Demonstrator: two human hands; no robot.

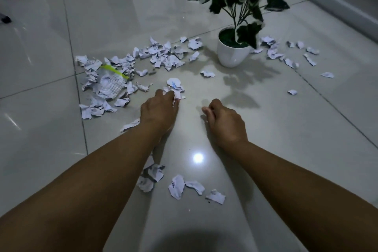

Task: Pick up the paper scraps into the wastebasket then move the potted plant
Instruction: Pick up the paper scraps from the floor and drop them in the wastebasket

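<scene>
Several torn white paper scraps (pixel 163 55) lie scattered over the glossy tiled floor, thickest at the left and middle. A potted plant (pixel 233 51) with dark white-edged leaves stands in a white pot at the upper right, with more scraps (pixel 274 51) to its right. My left hand (pixel 159 108) is down on the floor, its fingers closed on a small clump of scraps (pixel 173 88). My right hand (pixel 223 120) hovers beside it, fingers curled, with nothing visible in it. A few scraps (pixel 177 186) lie between my forearms. No wastebasket is in view.
A white perforated plastic piece with a yellow-green strip (pixel 112 80) lies among the scraps at the left. A grey baseboard (pixel 343 10) runs along the upper right. A small dark object (pixel 5 19) sits at the far left edge.
</scene>
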